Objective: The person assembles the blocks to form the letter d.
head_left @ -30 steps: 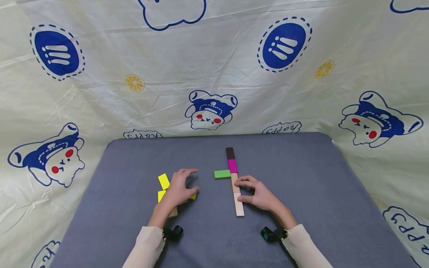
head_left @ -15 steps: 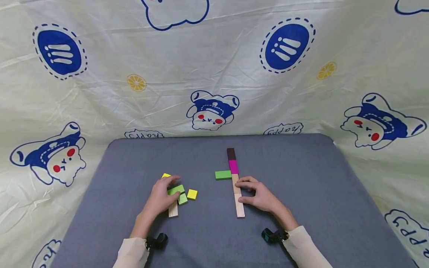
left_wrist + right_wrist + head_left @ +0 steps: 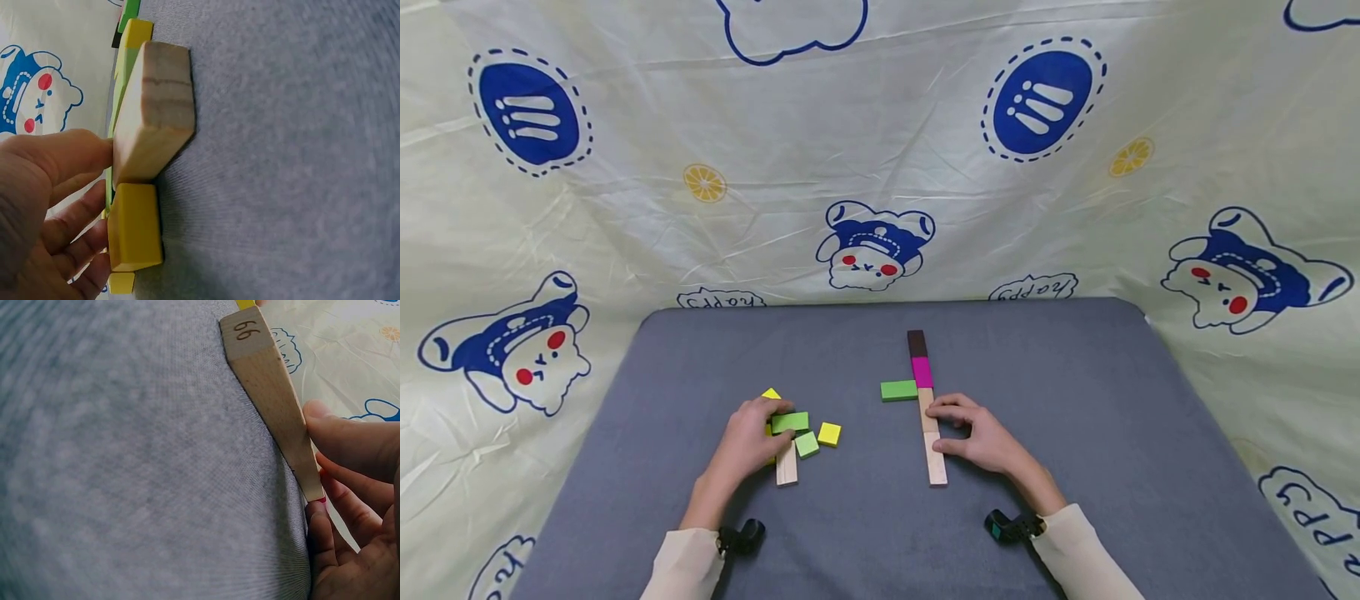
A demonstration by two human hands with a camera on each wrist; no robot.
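My left hand [image 3: 748, 437] pinches a green block [image 3: 793, 422] between thumb and fingers over a small cluster. Under and around it lie a plain wooden block [image 3: 786, 470], a light green block [image 3: 807, 445] and yellow blocks, one [image 3: 139, 228] right beside the fingers in the left wrist view. My right hand [image 3: 981, 433] rests beside a straight row, its thumb and fingertips at the edge of two wooden blocks, the nearer one [image 3: 937, 471] and the farther one [image 3: 927, 402]. In the right wrist view, digits mark the end of a wooden block [image 3: 269, 381].
The row continues away from me with a magenta block [image 3: 922, 372] and a dark brown block [image 3: 917, 343]. Another green block [image 3: 898, 391] juts left from it. A yellow block [image 3: 830, 435] lies between cluster and row. A printed cloth [image 3: 880, 125] hangs behind the grey table [image 3: 865, 533].
My left hand has moved left and toward me, from above the cluster to the green block, which has turned slightly and shifted left. The right hand stays beside the row.
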